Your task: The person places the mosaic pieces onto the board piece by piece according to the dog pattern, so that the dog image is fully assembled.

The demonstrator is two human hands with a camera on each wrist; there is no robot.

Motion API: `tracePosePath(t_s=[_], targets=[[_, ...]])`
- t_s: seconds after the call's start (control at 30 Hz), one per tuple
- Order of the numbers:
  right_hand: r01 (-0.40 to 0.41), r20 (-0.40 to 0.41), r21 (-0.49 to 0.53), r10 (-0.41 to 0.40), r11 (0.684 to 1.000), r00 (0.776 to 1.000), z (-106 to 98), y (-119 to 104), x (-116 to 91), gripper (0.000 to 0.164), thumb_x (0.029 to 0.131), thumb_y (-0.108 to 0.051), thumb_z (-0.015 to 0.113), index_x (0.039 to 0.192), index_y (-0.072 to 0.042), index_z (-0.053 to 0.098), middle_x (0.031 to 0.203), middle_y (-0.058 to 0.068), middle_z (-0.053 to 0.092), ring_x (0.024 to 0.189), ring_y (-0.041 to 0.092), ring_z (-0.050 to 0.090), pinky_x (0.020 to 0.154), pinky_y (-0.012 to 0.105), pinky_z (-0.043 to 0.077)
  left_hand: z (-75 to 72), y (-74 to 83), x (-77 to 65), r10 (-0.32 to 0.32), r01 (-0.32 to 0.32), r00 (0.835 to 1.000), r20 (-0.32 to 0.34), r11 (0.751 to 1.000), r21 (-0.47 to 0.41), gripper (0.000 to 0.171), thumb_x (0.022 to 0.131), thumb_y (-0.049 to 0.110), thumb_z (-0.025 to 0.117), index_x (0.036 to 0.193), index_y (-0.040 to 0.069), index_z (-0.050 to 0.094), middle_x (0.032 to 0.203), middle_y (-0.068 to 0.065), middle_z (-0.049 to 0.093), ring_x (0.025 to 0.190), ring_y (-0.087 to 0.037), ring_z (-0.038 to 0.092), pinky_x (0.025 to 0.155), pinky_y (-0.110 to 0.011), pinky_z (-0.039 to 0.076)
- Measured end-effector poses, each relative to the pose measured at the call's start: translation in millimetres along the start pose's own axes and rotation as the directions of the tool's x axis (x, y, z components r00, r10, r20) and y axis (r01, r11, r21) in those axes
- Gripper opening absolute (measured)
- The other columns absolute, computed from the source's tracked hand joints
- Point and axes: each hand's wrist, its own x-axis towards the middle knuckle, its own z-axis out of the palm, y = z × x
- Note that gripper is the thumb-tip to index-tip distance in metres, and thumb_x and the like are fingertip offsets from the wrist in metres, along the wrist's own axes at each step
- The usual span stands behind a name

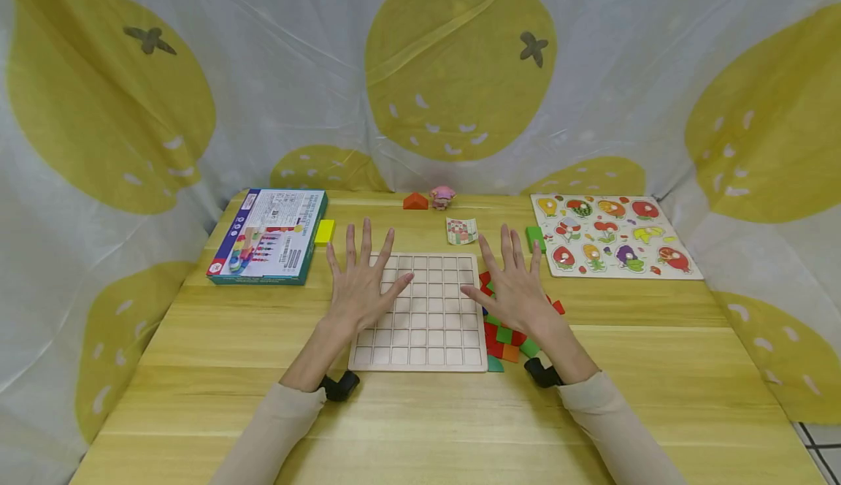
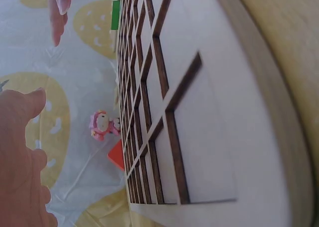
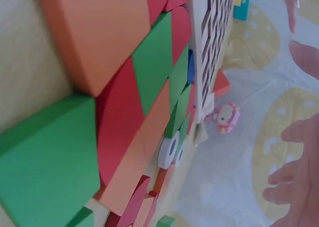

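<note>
A wooden grid board (image 1: 427, 357) with rows of square recesses lies in the middle of the table. Fingers spread, my left hand (image 1: 358, 288) hovers over the board's left side, holding nothing. My right hand (image 1: 515, 291) is likewise spread, above the board's right edge and the loose coloured pieces (image 1: 504, 335) beside it. In the right wrist view those pieces show as flat green, red and orange blocks (image 3: 149, 62), with a small white ring-shaped piece (image 3: 168, 149) among them. The left wrist view shows the board's recesses (image 2: 199, 152) up close.
A boxed toy (image 1: 269, 237) lies at the left beside a yellow block (image 1: 325, 232). At the back are a red triangular block (image 1: 415, 201), a pink figurine (image 1: 442, 196) and a small card (image 1: 462, 231). A fruit puzzle board (image 1: 614, 237) and a green block (image 1: 535, 239) lie right.
</note>
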Motion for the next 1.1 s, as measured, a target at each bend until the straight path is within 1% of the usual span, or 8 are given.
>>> tracePosePath(t_s=[0.27, 0.47, 0.6, 0.7, 0.8, 0.87, 0.97, 1.1], targets=[[0.031, -0.002, 0.015, -0.031, 0.999, 1.0, -10.1, -0.7, 4.4, 0.095, 0.089, -0.069, 0.044, 0.156, -0.021, -0.002, 0.161, 0.018, -0.018, 0.151, 0.036, -0.01, 0.115, 0.068, -0.009, -3.0, -2.1, 0.6, 0.0, 0.0, 1.0, 0.021, 1.0, -0.01, 0.085, 0.09, 0.069, 0.041, 0.156, 0.029, 0.004, 0.161, -0.006, -0.023, 0.148, -0.034, -0.024, 0.112, -0.071, -0.013], [0.046, 0.056, 0.218, -0.059, 0.975, 0.997, -25.0, 17.7, 11.2, 0.089, 0.093, -0.06, 0.049, 0.156, -0.025, -0.003, 0.162, 0.018, -0.009, 0.151, 0.04, -0.001, 0.115, 0.068, -0.006, -6.4, -13.1, 0.7, 0.002, 0.005, 0.995, 0.099, 0.998, -0.065, 0.095, 0.085, 0.077, 0.039, 0.156, 0.029, -0.004, 0.159, -0.006, -0.028, 0.147, -0.034, -0.025, 0.112, -0.072, -0.01], [0.039, 0.092, 0.41, -0.084, 0.911, 0.992, -33.0, 43.4, 17.0, 0.078, 0.095, -0.047, 0.055, 0.156, -0.024, 0.013, 0.162, 0.019, 0.01, 0.143, 0.043, 0.027, 0.113, 0.065, 0.025, -7.6, -29.4, -3.2, 0.019, 0.021, 0.977, 0.211, 0.983, -0.183, 0.107, 0.08, 0.08, 0.047, 0.154, 0.03, -0.011, 0.158, -0.005, -0.031, 0.148, -0.035, -0.02, 0.112, -0.073, -0.007], [0.019, 0.108, 0.526, -0.089, 0.85, 0.99, -31.3, 61.2, 24.1, 0.063, 0.095, -0.034, 0.06, 0.15, -0.017, 0.034, 0.15, 0.02, 0.038, 0.115, 0.037, 0.055, 0.087, 0.05, 0.053, -8.3, -44.2, -9.0, 0.057, 0.046, 0.947, 0.317, 0.95, -0.308, 0.114, 0.078, 0.074, 0.058, 0.154, 0.029, -0.015, 0.159, -0.009, -0.028, 0.149, -0.037, -0.017, 0.112, -0.072, -0.008], [-0.052, 0.146, 0.581, -0.041, 0.812, 0.988, -24.3, 71.3, 32.0, 0.048, 0.093, -0.025, 0.065, 0.137, -0.01, 0.054, 0.118, 0.016, 0.061, 0.077, 0.025, 0.055, 0.057, 0.03, 0.048, -8.8, -56.4, -14.6, 0.101, 0.078, 0.905, 0.413, 0.916, -0.394, 0.123, 0.074, 0.067, 0.068, 0.153, 0.027, -0.017, 0.159, -0.014, -0.024, 0.149, -0.039, -0.017, 0.113, -0.07, -0.009], [-0.149, 0.209, 0.607, 0.025, 0.781, 0.978, -17.5, 72.6, 37.2, 0.04, 0.09, -0.024, 0.069, 0.125, -0.008, 0.063, 0.094, 0.014, 0.064, 0.064, 0.02, 0.047, 0.05, 0.025, 0.039, -8.0, -63.6, -17.2, 0.132, 0.075, 0.883, 0.45, 0.907, -0.414, 0.13, 0.071, 0.064, 0.074, 0.154, 0.023, -0.016, 0.16, -0.018, -0.022, 0.148, -0.041, -0.017, 0.113, -0.069, -0.01], [-0.311, 0.328, 0.622, 0.121, 0.719, 0.937, -6.4, 70.4, 43.7, 0.033, 0.084, -0.026, 0.075, 0.112, -0.009, 0.071, 0.073, 0.009, 0.058, 0.059, 0.017, 0.042, 0.05, 0.024, 0.034, -6.5, -69.8, -18.8, 0.178, 0.039, 0.868, 0.463, 0.906, -0.422, 0.14, 0.063, 0.058, 0.083, 0.154, 0.017, -0.015, 0.159, -0.023, -0.022, 0.147, -0.043, -0.018, 0.113, -0.07, -0.011], [-0.44, 0.426, 0.607, 0.196, 0.662, 0.883, 8.2, 66.9, 49.3, 0.031, 0.079, -0.029, 0.079, 0.103, -0.009, 0.073, 0.079, 0.003, 0.066, 0.071, 0.018, 0.051, 0.06, 0.024, 0.04, -3.2, -73.2, -18.9, 0.203, 0.002, 0.861, 0.467, 0.915, -0.403, 0.149, 0.055, 0.056, 0.088, 0.154, 0.011, -0.012, 0.157, -0.027, -0.02, 0.146, -0.046, -0.017, 0.113, -0.069, -0.011]])
